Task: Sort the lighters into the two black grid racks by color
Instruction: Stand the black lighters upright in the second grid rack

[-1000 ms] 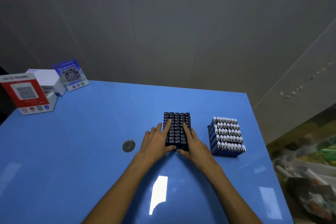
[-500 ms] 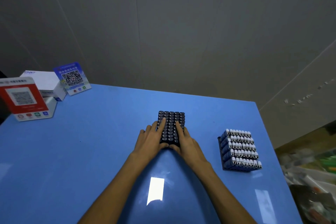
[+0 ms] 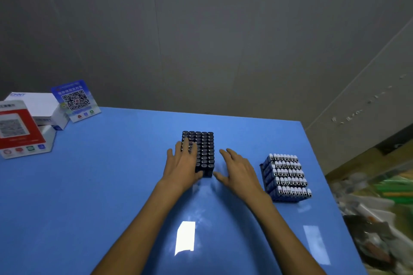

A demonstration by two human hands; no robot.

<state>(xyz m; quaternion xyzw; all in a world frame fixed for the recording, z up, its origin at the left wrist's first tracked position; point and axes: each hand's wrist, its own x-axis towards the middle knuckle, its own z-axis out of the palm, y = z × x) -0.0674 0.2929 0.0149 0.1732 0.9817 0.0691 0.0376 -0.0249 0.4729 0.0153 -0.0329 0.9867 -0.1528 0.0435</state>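
Note:
A black grid rack full of dark lighters (image 3: pixel 204 150) stands in the middle of the blue table (image 3: pixel 100 185). My left hand (image 3: pixel 183 166) lies flat over the rack's left half, fingers straight on the lighter tops, thumb against its near end. My right hand (image 3: pixel 240 171) hovers just to the right of that rack with fingers spread and holds nothing. Further right stands a second rack of blue lighters with silver-white tops (image 3: pixel 285 176), apart from both hands.
At the far left of the table stand a red QR-code sign (image 3: pixel 16 128), white boxes (image 3: pixel 38 107) and a blue QR-code sign (image 3: pixel 74 99). The table's right edge drops off to clutter on the floor (image 3: pixel 380 219). A grey wall rises behind.
My right hand has lifted off the dark rack and moved right, into the gap between the two racks. My left hand stays on the dark rack.

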